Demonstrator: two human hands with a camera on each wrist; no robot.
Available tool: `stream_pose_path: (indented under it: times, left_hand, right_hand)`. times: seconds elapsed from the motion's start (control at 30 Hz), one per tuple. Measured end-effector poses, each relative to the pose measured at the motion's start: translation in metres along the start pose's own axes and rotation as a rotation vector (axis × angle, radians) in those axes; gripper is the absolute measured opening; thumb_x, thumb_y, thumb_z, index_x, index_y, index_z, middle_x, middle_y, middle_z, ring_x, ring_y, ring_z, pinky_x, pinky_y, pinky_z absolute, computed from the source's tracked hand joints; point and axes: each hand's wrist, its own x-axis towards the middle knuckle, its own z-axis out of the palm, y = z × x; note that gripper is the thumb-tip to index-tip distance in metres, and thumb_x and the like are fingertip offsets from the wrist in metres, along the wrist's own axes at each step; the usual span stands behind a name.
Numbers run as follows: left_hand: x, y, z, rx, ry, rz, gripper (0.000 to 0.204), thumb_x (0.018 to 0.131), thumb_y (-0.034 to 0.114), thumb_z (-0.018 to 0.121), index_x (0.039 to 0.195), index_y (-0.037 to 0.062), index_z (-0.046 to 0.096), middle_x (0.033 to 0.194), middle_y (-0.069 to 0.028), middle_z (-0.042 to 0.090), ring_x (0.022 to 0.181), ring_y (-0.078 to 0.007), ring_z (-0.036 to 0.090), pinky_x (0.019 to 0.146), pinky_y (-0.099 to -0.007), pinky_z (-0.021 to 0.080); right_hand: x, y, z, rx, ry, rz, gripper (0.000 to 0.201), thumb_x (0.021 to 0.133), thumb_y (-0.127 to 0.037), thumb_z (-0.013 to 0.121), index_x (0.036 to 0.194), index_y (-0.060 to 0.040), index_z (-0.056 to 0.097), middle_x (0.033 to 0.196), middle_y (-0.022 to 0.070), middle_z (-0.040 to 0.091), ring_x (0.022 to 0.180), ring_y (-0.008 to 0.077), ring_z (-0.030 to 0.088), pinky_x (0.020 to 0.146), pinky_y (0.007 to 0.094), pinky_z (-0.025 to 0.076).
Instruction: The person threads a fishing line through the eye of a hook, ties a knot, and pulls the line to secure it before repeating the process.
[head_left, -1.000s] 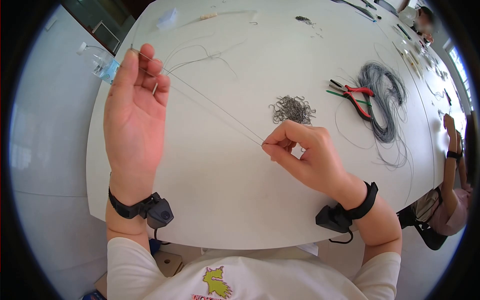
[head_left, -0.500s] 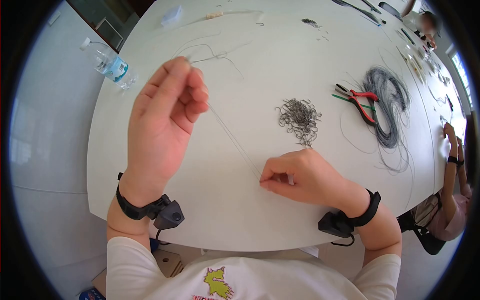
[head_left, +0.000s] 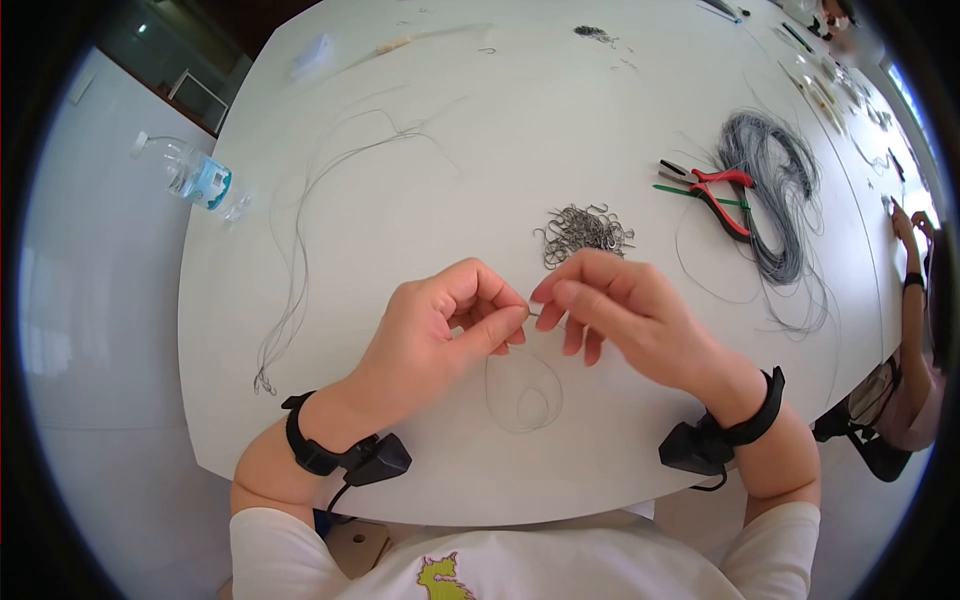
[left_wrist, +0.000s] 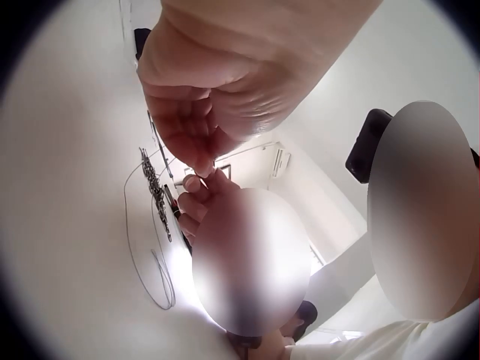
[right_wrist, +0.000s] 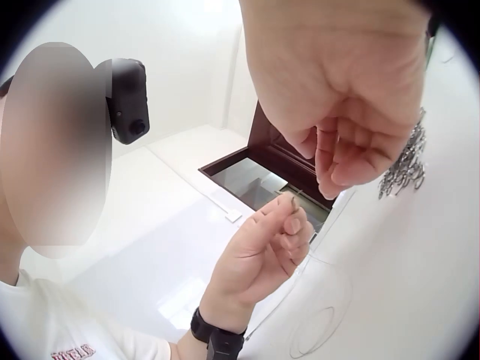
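Note:
In the head view my left hand (head_left: 430, 315) pinches a small thin metal piece between thumb and index finger; its tip (head_left: 533, 313) pokes out past the fingertips. Right beside it are the bent fingers of my right hand (head_left: 640, 315), their tips close to the metal tip; I cannot tell whether they hold line. A thin line (head_left: 487, 385) lies in loops below the hands, also seen as a loop (left_wrist: 171, 300) in the left wrist view. Just beyond the right hand is a pile of fish hooks (head_left: 580, 235), which shows at the edge of the right wrist view.
Red-and-black pliers (head_left: 722, 205) lie by a grey hank of line (head_left: 795, 180) on the right. Strands of line (head_left: 300, 240) with hooks (head_left: 263, 384) at one end stretch along the left. A water bottle (head_left: 205, 183) stands at the left edge. Another person's arm (head_left: 912, 270) is far right.
My left hand has come down and right from the upper left, meeting my right hand. The line stretched between them has gone slack and loops below. The hooked strands at left now show.

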Motion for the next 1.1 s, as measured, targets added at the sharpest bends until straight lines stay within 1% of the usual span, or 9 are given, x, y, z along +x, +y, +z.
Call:
stream_pose_path:
  times: [0.03,0.1,0.17,0.23,0.4,0.53,0.6,0.77,1.1]
  left_hand:
    - [0.001,-0.003,0.000,0.004,-0.008,-0.007,0.005,0.096,0.006,0.061,0.097,0.0014,0.060,0.087,-0.0031,0.066,0.081,-0.0077,0.065,0.072,-0.0231,0.054]
    - [0.001,-0.008,0.001,0.091,-0.009,0.024,0.007,0.095,0.009,0.063,0.095,0.0017,0.063,0.084,-0.0024,0.068,0.075,-0.0072,0.064,0.067,-0.0219,0.051]
    - [0.002,-0.009,0.002,0.108,-0.017,0.028,0.007,0.095,0.009,0.064,0.095,0.0015,0.063,0.083,-0.0026,0.068,0.074,-0.0073,0.064,0.067,-0.0217,0.051]
    - [0.002,-0.011,0.002,0.124,-0.023,0.032,0.008,0.095,0.009,0.064,0.095,0.0013,0.063,0.082,-0.0029,0.069,0.073,-0.0075,0.064,0.066,-0.0215,0.050]
    - [0.003,-0.013,0.003,0.134,-0.020,0.055,0.008,0.095,0.008,0.063,0.093,0.0006,0.063,0.081,-0.0037,0.070,0.072,-0.0078,0.065,0.065,-0.0216,0.051]
    - [0.002,-0.008,0.002,0.151,-0.039,0.042,0.005,0.095,0.004,0.061,0.093,-0.0008,0.061,0.084,-0.0048,0.069,0.076,-0.0081,0.066,0.070,-0.0227,0.055]
    - [0.002,-0.008,0.002,0.172,-0.037,0.084,0.004,0.095,0.003,0.062,0.093,-0.0011,0.062,0.083,-0.0053,0.070,0.075,-0.0084,0.066,0.069,-0.0227,0.054]
    - [0.001,-0.008,0.002,0.197,-0.031,0.099,0.004,0.094,0.002,0.062,0.092,-0.0013,0.062,0.082,-0.0055,0.070,0.074,-0.0087,0.066,0.069,-0.0226,0.054]
    - [0.001,-0.008,0.002,0.208,-0.033,0.109,0.004,0.094,0.002,0.062,0.092,-0.0014,0.062,0.082,-0.0054,0.070,0.074,-0.0090,0.067,0.068,-0.0226,0.054]
  right_hand:
    - [0.001,0.004,0.001,0.016,-0.043,0.002,0.024,0.101,-0.019,0.050,0.102,0.0017,0.063,0.091,0.0052,0.068,0.076,0.0091,0.062,0.066,0.0239,0.052]
    - [0.003,0.013,0.004,0.056,-0.051,0.010,0.023,0.100,-0.018,0.051,0.100,0.0025,0.063,0.089,0.0056,0.068,0.075,0.0091,0.062,0.065,0.0242,0.052]
    - [0.004,0.017,0.005,0.095,-0.061,0.018,0.022,0.099,-0.016,0.053,0.098,0.0033,0.063,0.086,0.0060,0.068,0.074,0.0092,0.062,0.065,0.0244,0.052]
    - [0.003,0.015,0.005,0.011,-0.034,0.014,0.019,0.095,-0.014,0.057,0.094,0.0045,0.063,0.080,0.0063,0.068,0.071,0.0092,0.062,0.064,0.0244,0.051]
    - [0.004,0.015,0.003,0.017,-0.027,0.048,0.017,0.091,-0.012,0.060,0.091,0.0049,0.064,0.077,0.0061,0.068,0.068,0.0089,0.062,0.062,0.0236,0.050]
    - [0.004,0.015,0.003,0.006,-0.041,0.036,0.016,0.089,-0.010,0.061,0.091,0.0054,0.063,0.077,0.0069,0.068,0.069,0.0087,0.062,0.062,0.0232,0.049]
    - [0.004,0.015,0.003,0.005,-0.041,0.044,0.016,0.089,-0.010,0.061,0.091,0.0055,0.063,0.077,0.0070,0.068,0.069,0.0086,0.062,0.063,0.0231,0.050]
    - [0.004,0.013,0.003,0.014,-0.037,0.057,0.015,0.089,-0.009,0.061,0.090,0.0057,0.063,0.077,0.0070,0.068,0.070,0.0082,0.062,0.063,0.0229,0.050]
    - [0.004,0.012,0.003,0.004,-0.058,0.066,0.016,0.093,-0.011,0.061,0.089,0.0053,0.062,0.078,0.0065,0.069,0.069,0.0079,0.062,0.063,0.0229,0.050]
